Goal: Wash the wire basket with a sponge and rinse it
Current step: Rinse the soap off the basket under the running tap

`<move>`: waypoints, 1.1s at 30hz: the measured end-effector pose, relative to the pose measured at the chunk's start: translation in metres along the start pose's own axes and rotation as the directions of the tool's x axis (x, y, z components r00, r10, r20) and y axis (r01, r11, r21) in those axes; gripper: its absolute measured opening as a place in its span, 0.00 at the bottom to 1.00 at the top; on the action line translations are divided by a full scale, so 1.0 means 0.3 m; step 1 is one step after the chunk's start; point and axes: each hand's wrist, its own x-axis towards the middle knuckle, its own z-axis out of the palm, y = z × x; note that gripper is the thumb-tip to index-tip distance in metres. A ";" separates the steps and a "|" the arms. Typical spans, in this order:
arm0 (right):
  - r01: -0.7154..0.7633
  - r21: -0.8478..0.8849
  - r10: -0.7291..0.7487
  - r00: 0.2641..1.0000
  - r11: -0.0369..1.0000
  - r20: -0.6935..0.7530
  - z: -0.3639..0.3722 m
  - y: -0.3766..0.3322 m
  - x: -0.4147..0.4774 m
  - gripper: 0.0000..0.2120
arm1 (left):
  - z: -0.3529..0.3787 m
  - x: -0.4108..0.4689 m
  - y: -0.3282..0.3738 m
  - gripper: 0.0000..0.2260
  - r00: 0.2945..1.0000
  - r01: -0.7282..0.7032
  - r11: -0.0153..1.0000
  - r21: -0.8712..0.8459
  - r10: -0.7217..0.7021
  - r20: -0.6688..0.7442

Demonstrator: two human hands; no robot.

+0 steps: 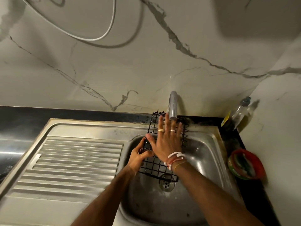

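A black wire basket [154, 167] stands tilted in the steel sink bowl [203, 154], its top edge under the tap [173, 105]. My left hand [140, 158] grips the basket's left edge, fingers curled round the wires. My right hand [166, 141] lies flat against the basket's grid with straight spread fingers, rings and bead bracelets on it. No sponge is in either hand. I cannot tell whether water runs from the tap.
A ribbed steel drainboard [73, 162] lies left of the bowl. A clear dish-soap bottle [239, 115] stands in the back right corner. A red round tub [246, 163] with a green scrubber sits on the dark counter at right. The drain [166, 185] shows below the basket.
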 end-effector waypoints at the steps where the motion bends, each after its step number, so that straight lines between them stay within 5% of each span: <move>1: 0.060 0.022 -0.060 0.998 0.998 0.014 0.008 -0.016 -0.024 0.38 | -0.002 0.002 -0.007 0.40 1.000 0.003 1.000 -0.015 -0.003 -0.016; 5: 0.088 0.074 -0.091 0.995 0.993 0.048 0.015 0.007 -0.040 0.35 | -0.002 0.002 -0.014 0.36 1.000 0.010 1.000 -0.008 -0.010 -0.025; 11: -0.207 0.068 0.198 0.973 0.976 0.121 -0.031 0.126 0.133 0.36 | 0.030 -0.013 -0.016 0.46 0.995 0.081 0.996 0.033 -0.083 0.057; 17: 0.129 0.080 -0.138 0.983 0.988 0.119 0.029 0.020 -0.131 0.37 | 0.014 -0.022 -0.008 0.49 0.993 0.116 0.992 -0.045 -0.116 0.008; 23: 0.214 0.122 -0.235 0.952 0.969 0.197 0.052 0.030 -0.234 0.40 | -0.022 -0.025 -0.037 0.49 0.985 0.175 0.984 -0.043 -0.174 0.014; 30: -0.181 0.069 0.161 0.961 0.981 0.226 0.035 0.199 0.126 0.40 | -0.022 -0.019 -0.031 0.49 0.987 0.152 0.987 0.058 -0.155 0.052; 33: -0.190 0.090 0.170 0.967 0.978 0.192 0.022 0.161 0.110 0.37 | -0.033 0.002 -0.034 0.50 0.990 0.126 0.991 0.056 -0.129 0.055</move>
